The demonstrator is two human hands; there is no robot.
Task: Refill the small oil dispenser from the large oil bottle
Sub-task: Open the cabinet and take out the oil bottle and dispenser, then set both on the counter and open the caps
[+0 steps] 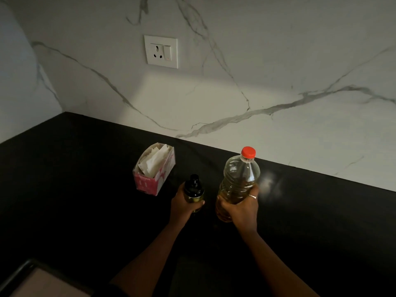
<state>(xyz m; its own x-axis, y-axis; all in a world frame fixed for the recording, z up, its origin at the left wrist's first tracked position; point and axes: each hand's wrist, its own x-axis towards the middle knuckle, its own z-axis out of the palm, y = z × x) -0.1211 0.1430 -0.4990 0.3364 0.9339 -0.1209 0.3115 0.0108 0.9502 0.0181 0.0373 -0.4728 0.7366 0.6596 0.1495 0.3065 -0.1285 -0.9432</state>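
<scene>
Left hand [182,205] gripped small oil dispenser [194,192] below its black top. Right hand [241,207] clasped large oil bottle [239,181] low; red cap [248,152] on.

Lower body of small oil dispenser [194,195]: covered by left hand [182,205]; fill level not readable. Base of large oil bottle [237,185]: behind right hand [241,207]; contact with table [85,211] not determinable. Print on pink tissue box [154,169]: too small to read. Pale object at bottom left corner [40,282]: cut by frame edge, unidentifiable. Forearms: cut off at bottom edge.
</scene>
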